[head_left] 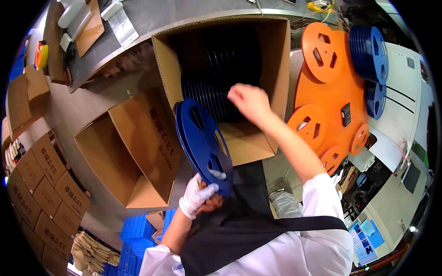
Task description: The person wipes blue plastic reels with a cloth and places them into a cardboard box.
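Note:
My left hand (200, 198), in a whitish glove with bare fingertips showing, grips the lower edge of a blue plastic reel (198, 120). The reel has flat flanges with cut-out windows and is held tilted in front of my apron. My right hand (252, 100) is bare and slightly blurred, over the opening of a tall cardboard box (246, 149). Its fingers are curled together, and their undersides are hidden. Inside the box, dark reels (209, 97) stand packed on edge in rows, with the back ones in deep shadow.
Left of the box stands another open carton (138, 152). Orange reels (322, 53) and a stack of blue reels (368, 53) sit on an orange surface at right. Stacked cartons (50, 198) and blue bins (137, 230) lie at lower left. A metal table (184, 11) runs behind.

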Motion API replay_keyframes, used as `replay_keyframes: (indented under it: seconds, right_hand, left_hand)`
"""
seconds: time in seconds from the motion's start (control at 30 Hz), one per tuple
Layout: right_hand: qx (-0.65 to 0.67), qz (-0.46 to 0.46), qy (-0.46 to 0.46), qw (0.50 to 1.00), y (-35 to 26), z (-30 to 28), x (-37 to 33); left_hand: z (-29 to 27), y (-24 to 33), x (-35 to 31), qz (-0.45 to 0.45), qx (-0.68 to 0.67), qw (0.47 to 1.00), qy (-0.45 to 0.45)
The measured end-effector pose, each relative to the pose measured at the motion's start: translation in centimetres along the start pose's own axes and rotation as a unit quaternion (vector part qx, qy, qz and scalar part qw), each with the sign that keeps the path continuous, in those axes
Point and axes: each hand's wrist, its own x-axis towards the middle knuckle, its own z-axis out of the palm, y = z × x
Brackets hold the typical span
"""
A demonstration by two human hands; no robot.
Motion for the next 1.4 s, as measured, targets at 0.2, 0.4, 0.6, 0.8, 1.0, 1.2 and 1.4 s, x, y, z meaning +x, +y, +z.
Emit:
replay_keyframes:
  seconds: [0.2,0.4,0.6,0.8,1.0,1.2,1.4]
  right_hand:
    - [-0.111,0.019,0.068,0.991,8.3,7.9,12.4]
    - [-0.271,0.007,0.004,0.962,6.6,11.6,14.1]
    - [-0.315,0.050,-0.024,0.947,9.9,11.1,15.9]
    - [-0.169,0.040,0.127,0.976,11.0,7.5,11.3]
    - [-0.082,-0.052,0.325,0.941,6.6,-1.1,3.2]
    - [-0.034,-0.025,0.366,0.930,5.4,-2.7,-1.8]
    - [-0.046,-0.032,0.375,0.925,5.8,0.4,-2.2]
  left_hand:
    - [2.3,-0.4,-0.2,-0.026,-0.033,0.998,0.038]
    - [3.8,-1.4,1.4,0.060,0.192,0.979,-0.027]
    - [4.8,-0.5,2.5,0.033,0.102,0.994,0.022]
    - [4.1,2.8,5.0,0.117,0.071,0.987,0.081]
    - [2.7,6.9,7.3,0.196,0.064,0.974,0.096]
    - [2.5,10.2,11.0,0.199,0.157,0.963,0.086]
    - [1.9,10.3,15.8,0.193,0.166,0.967,0.024]
